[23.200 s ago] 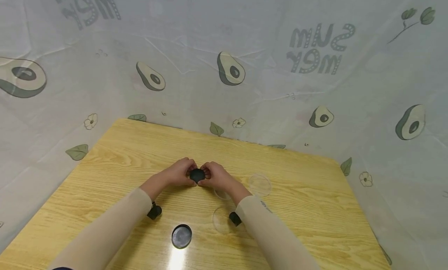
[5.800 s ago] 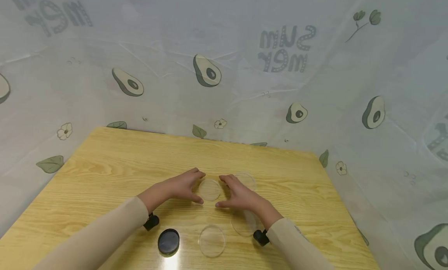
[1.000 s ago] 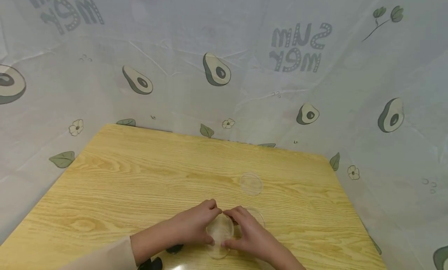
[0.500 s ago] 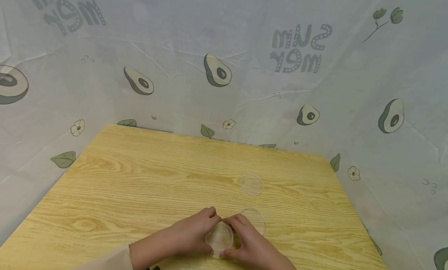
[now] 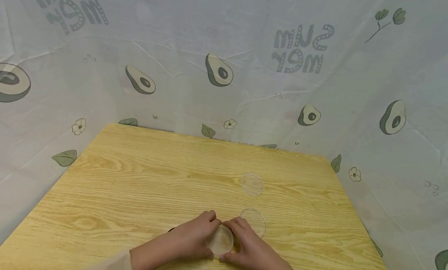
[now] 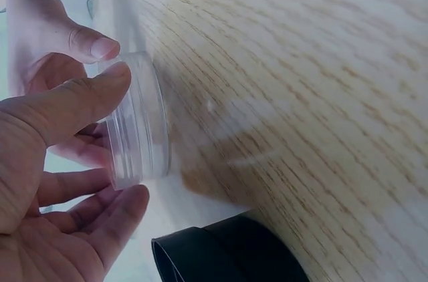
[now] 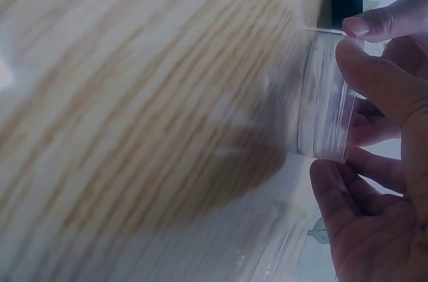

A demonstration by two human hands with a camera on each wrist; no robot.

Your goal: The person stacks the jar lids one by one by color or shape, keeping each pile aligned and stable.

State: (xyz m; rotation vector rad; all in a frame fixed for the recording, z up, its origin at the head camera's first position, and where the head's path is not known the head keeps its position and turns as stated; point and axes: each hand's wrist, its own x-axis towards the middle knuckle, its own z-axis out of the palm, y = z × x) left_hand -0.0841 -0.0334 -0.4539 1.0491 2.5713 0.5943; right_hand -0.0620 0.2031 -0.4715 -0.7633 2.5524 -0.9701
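Observation:
Two clear round plastic dishes, one atop the other, lie between my hands near the table's front. From the left, my left hand pinches the upper dish at its side, thumb in front and fingertips behind. My right hand grips the opposite side the same way, both thumbs almost meeting. In the left wrist view the stacked rims show as parallel rings close to the tabletop. A short black round piece with a raised rim stands beside the stack on the left; my left hand hides most of it in the head view.
Another clear round dish lies just behind my right hand. Farther back on the wood-grain table is a second clear disc. A pale printed cloth hangs along the table's back and sides.
Since 5.8 seconds ago my hands have closed on the clear dish and brought it toward me. Over the last second it has come down onto the other dish, both hands still holding it.

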